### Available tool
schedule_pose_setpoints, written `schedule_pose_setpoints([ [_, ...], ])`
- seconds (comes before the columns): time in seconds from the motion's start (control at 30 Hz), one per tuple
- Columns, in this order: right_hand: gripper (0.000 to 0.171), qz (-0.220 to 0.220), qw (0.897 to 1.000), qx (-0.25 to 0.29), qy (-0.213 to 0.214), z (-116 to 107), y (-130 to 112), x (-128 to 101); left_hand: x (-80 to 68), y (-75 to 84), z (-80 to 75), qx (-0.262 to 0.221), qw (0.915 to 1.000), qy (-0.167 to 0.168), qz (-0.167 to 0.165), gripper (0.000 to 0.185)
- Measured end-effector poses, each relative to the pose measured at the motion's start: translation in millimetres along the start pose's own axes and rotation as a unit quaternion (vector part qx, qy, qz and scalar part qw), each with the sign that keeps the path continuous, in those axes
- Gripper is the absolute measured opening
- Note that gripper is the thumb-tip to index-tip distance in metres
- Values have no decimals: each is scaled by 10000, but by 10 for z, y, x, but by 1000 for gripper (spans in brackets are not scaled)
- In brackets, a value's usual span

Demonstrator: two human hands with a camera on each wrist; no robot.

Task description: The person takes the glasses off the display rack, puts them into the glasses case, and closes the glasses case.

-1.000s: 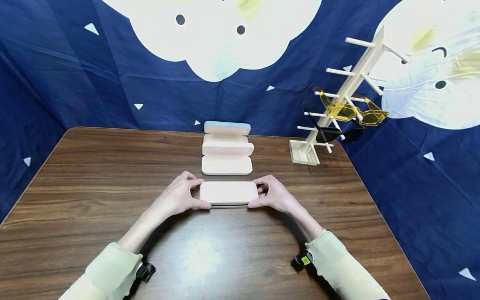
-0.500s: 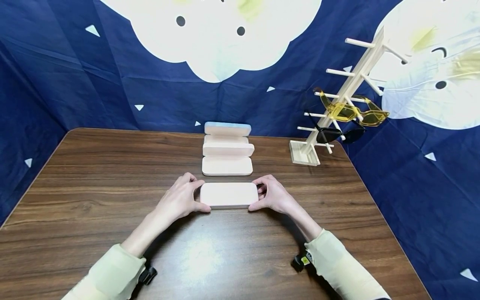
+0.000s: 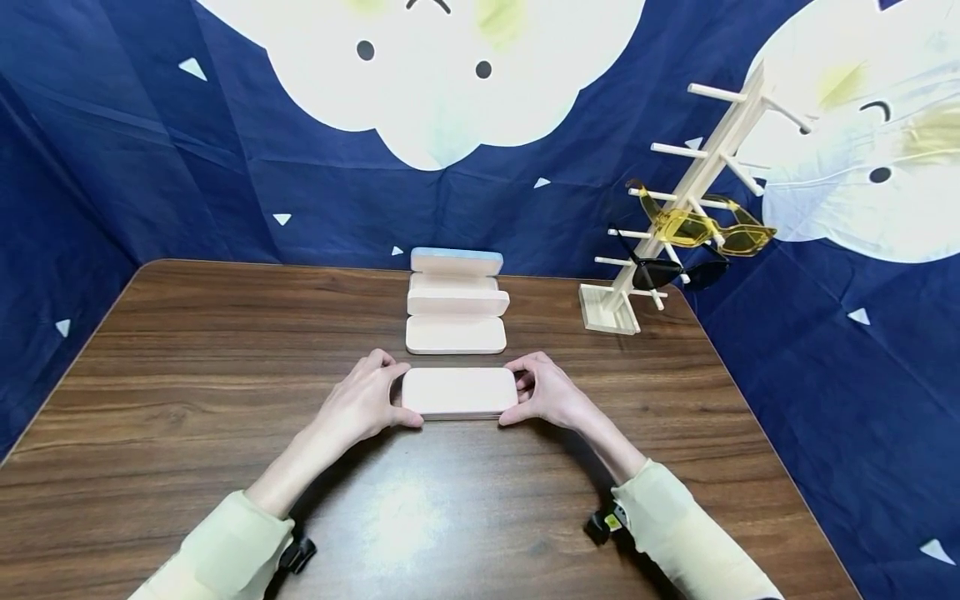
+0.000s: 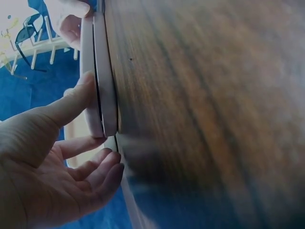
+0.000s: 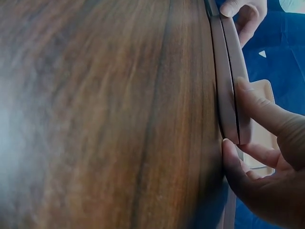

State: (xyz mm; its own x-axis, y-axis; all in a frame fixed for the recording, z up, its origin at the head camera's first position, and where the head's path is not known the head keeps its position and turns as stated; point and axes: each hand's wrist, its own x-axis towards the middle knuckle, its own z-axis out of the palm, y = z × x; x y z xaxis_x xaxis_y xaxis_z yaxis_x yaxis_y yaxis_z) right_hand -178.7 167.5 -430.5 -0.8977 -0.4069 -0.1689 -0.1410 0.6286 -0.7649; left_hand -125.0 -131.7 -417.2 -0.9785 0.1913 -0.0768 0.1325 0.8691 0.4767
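lid's down flush now on the pink glasses case, left hand and right hand fingers still pinching its ends on the bench.

no readable text or labels

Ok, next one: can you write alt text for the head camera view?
Two hands, the left hand and right hand, grip the ends of a closed pale pink glasses case lying on a dark wooden table. Behind it sit two open cases, and a white rack at the right holds yellow glasses and black glasses.
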Motion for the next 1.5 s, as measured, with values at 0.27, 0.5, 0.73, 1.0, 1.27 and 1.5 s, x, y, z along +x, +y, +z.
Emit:
schedule_pose_setpoints([
  [0.27, 70, -217, 9996, 171, -42, -78, 37, -52, -16, 30, 10, -158, 9997, 135, 159, 86],
  [0.5, 43, -322, 9983, 490, 69, -179, 134, -78, -12, 83, -20, -436, 9983, 377, 108, 77],
  [0.73, 40, -213, 9942, 1012, 281, -276, 222, -135, 6, 196, -48, -554, 9957, 652, 354, 68],
  [1.0, 43, -27, 9900, 1215, 713, -432, 282, -236, 80, 376, -72, -667, 9927, 699, 719, 63],
  [1.27, 47, -28, 9780, 1765, 1113, -679, 446, -387, 163, 577, -58, -813, 9885, 730, 1041, 57],
  [1.5, 49, -115, 9695, 1949, 1479, -954, 614, -571, 241, 777, -51, -1048, 9845, 564, 1292, 53],
])
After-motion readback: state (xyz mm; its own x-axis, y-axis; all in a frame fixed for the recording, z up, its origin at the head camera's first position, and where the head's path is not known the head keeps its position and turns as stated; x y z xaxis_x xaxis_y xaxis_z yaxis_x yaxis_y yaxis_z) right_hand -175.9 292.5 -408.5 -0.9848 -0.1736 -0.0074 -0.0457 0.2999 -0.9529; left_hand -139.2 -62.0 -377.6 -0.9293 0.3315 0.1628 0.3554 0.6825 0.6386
